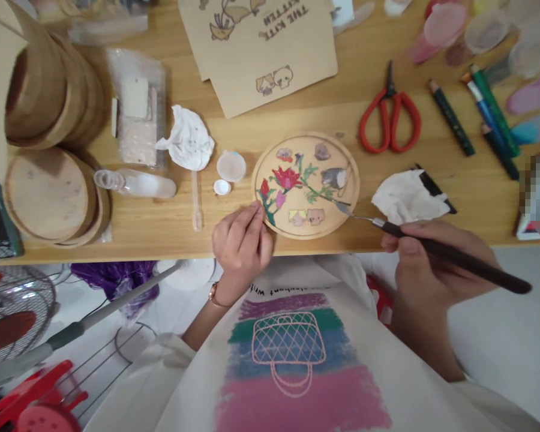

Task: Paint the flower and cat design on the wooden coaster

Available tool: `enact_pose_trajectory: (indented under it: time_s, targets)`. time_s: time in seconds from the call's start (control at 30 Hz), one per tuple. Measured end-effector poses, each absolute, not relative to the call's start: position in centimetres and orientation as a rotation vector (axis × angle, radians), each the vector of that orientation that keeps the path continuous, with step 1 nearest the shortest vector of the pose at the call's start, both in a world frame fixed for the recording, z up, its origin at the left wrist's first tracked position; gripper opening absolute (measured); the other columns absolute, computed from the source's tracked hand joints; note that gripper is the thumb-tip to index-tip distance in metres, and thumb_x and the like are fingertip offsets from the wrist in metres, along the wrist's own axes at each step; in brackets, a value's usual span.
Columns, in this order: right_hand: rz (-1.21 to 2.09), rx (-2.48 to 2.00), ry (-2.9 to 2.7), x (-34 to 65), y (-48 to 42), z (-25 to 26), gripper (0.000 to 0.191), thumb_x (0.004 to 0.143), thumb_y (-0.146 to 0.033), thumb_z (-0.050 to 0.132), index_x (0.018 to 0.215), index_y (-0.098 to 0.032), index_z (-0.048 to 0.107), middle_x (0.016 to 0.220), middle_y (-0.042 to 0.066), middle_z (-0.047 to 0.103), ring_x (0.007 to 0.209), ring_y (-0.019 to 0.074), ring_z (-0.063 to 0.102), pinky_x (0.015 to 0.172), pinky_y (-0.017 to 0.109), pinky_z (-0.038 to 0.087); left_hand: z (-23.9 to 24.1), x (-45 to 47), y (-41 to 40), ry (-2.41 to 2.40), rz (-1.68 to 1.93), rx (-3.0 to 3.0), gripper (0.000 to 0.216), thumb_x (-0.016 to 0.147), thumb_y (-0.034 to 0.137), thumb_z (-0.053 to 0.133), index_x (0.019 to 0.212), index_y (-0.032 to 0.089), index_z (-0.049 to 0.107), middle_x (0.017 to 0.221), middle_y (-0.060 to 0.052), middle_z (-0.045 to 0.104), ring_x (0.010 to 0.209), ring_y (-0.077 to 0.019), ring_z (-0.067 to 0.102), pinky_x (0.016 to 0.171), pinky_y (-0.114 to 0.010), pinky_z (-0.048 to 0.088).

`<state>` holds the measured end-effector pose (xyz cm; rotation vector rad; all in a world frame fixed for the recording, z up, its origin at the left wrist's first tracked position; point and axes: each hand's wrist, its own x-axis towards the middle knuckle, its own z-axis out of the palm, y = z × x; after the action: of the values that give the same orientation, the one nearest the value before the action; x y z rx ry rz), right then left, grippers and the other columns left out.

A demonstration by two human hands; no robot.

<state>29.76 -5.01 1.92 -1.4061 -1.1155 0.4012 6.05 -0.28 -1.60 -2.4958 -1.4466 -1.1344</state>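
A round wooden plate, painted with red and pink flowers, green leaves and small animal figures, lies by the front edge of a wooden table. At its right, the right hand pinches the dark handle of a palette knife, blade over the painted face. At its lower-left rim, the left hand rests bunched fingertips; whether they pinch it, I cannot tell. Wood grain separates plate from red-handled scissors, upper right; a crumpled tissue sits closer, right. Well left, below table level, stands a fan
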Motion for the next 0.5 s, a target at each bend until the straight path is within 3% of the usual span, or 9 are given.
enact_pose_trajectory:
  time_s: [0.13,0.5]
  targets:
    - [0.414,-1.436,-1.098,30.03,-5.03,2.01,0.028,0.074,-0.013,0.076,0.095,-0.031,0.078,0.074,-0.004,0.072,0.059,0.011,0.065,0.056,0.026,0.052,-1.72,5.91,-0.39,-1.467,-1.141,-2.525,0.046,0.084,0.009,0.059,0.128,0.02,0.063,0.112,-0.01,0.076,0.101,-0.0244,0.071,0.084,-0.038,0.056]
    - [0.423,-1.454,-1.05,30.5,-4.89,1.94,0.017,0.074,-0.017,0.076,0.089,-0.026,0.078,0.068,-0.001,0.07,0.056,0.0131,0.063,0.052,0.027,0.051,-1.73,6.05,-0.57,-1.512,-1.138,-2.51,0.047,0.084,0.009,0.058,0.129,0.021,0.062,0.112,-0.01,0.076,0.101,-0.0245,0.071,0.084,-0.038,0.055]
